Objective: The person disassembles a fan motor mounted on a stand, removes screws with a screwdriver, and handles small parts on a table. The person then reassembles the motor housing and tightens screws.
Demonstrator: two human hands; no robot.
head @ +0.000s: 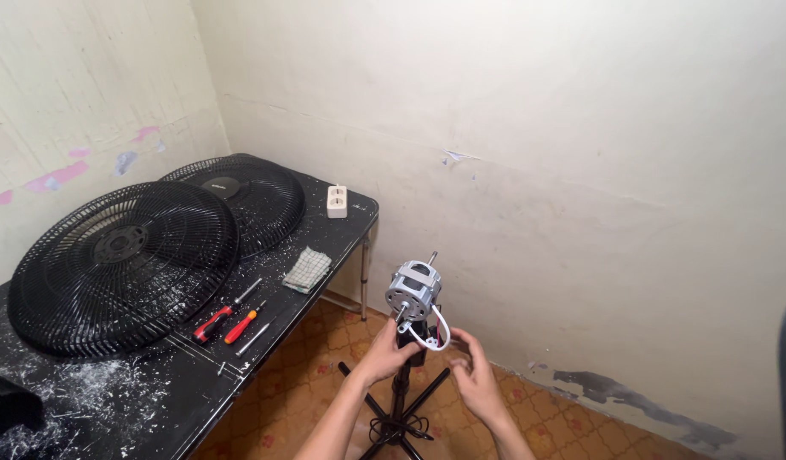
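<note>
While the bare fan motor point(413, 288) sits atop a black stand pole point(399, 390) over the tiled floor point(580, 430), w/ open floor to the right toward the wall, the left hand point(386, 351) curls round the black neck just under the motor, fingers closed on it. Right hand point(471, 372) is half-curled near the white wire point(434, 339) loop; can't tell if it grips anything. Stand legs point(391, 424) splay below. Table point(189, 400) edge runs close on the left, w/ two screwdrivers point(229, 318) near that edge, two fan grilles point(129, 264) further back, a folded cloth point(308, 269) and a white socket block point(337, 201) by the far corner.
</note>
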